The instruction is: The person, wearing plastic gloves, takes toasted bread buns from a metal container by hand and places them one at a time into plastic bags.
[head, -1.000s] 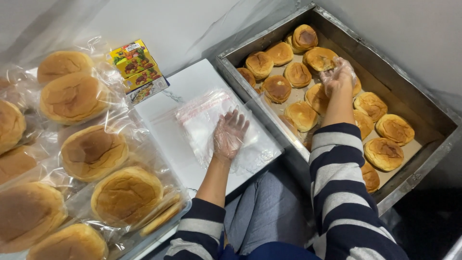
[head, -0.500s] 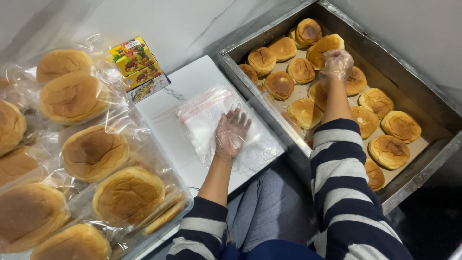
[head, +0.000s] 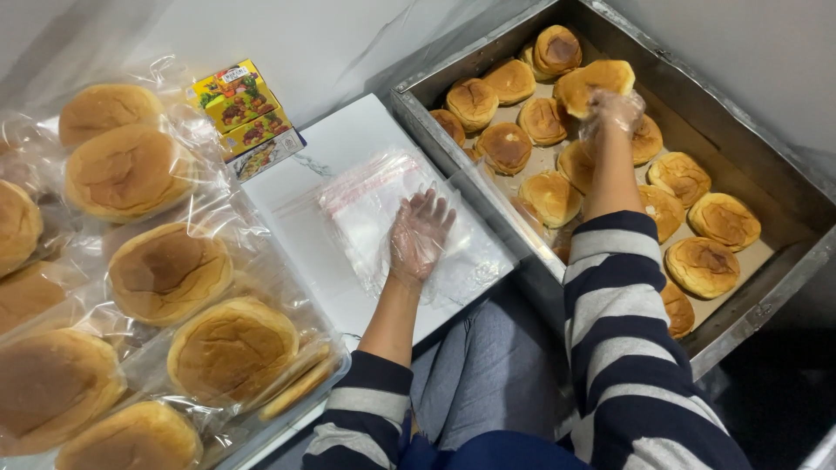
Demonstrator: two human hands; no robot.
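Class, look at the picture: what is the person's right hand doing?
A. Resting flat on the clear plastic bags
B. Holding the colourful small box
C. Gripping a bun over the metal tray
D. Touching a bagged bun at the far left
C: the gloved right hand grips a bun above the metal tray, while the left hand lies on the clear plastic bags.

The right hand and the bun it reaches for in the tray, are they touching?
Touching. The head view shows the gloved right hand with its fingers closed on the edge of a bun, raised above the others in the metal tray.
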